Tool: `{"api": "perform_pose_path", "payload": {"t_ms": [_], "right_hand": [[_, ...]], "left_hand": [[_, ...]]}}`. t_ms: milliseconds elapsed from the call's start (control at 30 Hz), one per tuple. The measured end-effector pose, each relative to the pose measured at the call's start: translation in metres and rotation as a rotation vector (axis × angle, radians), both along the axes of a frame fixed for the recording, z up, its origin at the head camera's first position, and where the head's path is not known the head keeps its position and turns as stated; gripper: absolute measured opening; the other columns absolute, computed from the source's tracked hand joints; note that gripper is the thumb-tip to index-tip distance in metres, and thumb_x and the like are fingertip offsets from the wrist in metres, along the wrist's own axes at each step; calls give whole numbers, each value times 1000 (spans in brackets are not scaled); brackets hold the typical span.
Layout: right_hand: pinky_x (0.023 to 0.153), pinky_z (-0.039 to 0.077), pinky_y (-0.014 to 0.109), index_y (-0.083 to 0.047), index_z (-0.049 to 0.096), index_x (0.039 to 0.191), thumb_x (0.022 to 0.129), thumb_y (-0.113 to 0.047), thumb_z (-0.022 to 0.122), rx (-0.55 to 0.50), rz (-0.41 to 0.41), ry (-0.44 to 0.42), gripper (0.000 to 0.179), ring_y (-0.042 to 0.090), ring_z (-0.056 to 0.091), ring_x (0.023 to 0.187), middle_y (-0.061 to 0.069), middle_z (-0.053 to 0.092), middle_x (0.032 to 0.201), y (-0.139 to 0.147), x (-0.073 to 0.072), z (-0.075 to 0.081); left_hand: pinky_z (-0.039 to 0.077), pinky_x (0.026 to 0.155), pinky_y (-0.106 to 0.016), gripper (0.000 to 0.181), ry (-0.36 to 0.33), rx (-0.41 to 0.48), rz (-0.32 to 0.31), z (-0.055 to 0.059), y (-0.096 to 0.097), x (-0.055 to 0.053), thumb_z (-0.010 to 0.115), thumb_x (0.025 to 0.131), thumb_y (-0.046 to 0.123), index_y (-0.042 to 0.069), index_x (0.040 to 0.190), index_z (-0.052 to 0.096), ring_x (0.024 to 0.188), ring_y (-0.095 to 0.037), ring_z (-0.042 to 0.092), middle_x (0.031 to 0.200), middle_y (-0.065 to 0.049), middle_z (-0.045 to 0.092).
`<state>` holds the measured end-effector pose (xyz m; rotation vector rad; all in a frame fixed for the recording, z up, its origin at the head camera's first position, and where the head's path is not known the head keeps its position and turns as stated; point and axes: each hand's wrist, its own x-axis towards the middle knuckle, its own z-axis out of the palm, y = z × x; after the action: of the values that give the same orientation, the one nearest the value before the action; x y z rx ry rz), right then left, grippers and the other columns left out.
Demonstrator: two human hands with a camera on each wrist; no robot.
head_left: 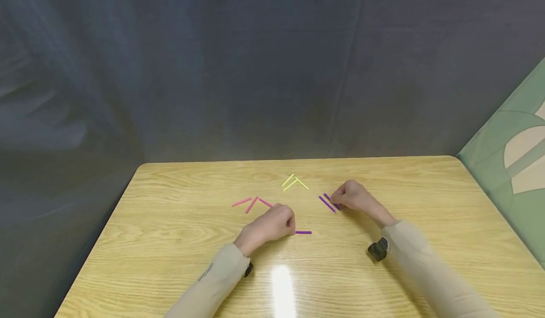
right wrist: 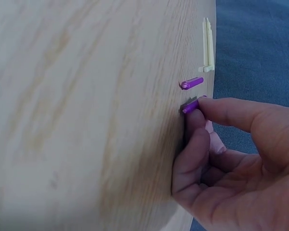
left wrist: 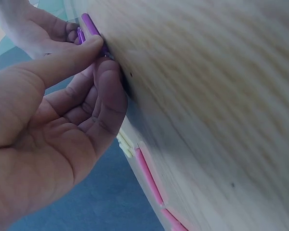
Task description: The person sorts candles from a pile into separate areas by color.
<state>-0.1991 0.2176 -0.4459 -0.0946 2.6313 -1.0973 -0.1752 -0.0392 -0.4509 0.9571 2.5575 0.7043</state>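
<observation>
My left hand (head_left: 270,224) pinches a short purple stick (head_left: 304,232) by its left end, low at the tabletop. In the left wrist view, that stick (left wrist: 89,24) sits between the thumb and index finger. Further right and farther back, my right hand (head_left: 355,197) pinches a second purple stick (right wrist: 190,107) between thumb and index finger, close against the wood. A third purple stick (head_left: 327,204) lies slanted just left of the right hand, nearly parallel to the pinched one. Part of each pinched stick is hidden by fingers.
Three pink sticks (head_left: 251,205) lie in a zigzag beyond the left hand, the rightmost reaching close to its knuckles. Toward the back of the wooden table (head_left: 179,251) lie three yellow-green sticks (head_left: 302,183). A dark curtain (head_left: 255,72) hangs behind, with a green patterned panel (head_left: 519,166) at right.
</observation>
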Motion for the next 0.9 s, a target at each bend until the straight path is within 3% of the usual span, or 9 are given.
{"api": "perform_pose_path", "payload": {"t_ms": [333,567,900], "right_hand": [[48,35,21,3,72,81,88,-10,65,-9,5,-9,17,8,42,53,3,65,71,0,0,1],[48,35,22,3,72,81,88,-10,66,-6,10,7,16,9,43,53,2,65,69,0,1,3],[48,34,23,1,72,78,87,-11,67,6,4,13,16,10,42,53,1,64,69,-1,2,1]], "left_hand": [[39,57,-17,24,-58,21,-8,2,3,1,66,86,0,12,66,61,55,-3,42,63,8,52],[34,57,-17,28,-46,41,-30,2,8,-2,64,86,-3,10,62,57,53,-4,35,58,7,44],[43,65,-18,18,-29,13,-17,2,23,-5,68,87,4,12,71,64,63,-4,48,70,9,57]]}}
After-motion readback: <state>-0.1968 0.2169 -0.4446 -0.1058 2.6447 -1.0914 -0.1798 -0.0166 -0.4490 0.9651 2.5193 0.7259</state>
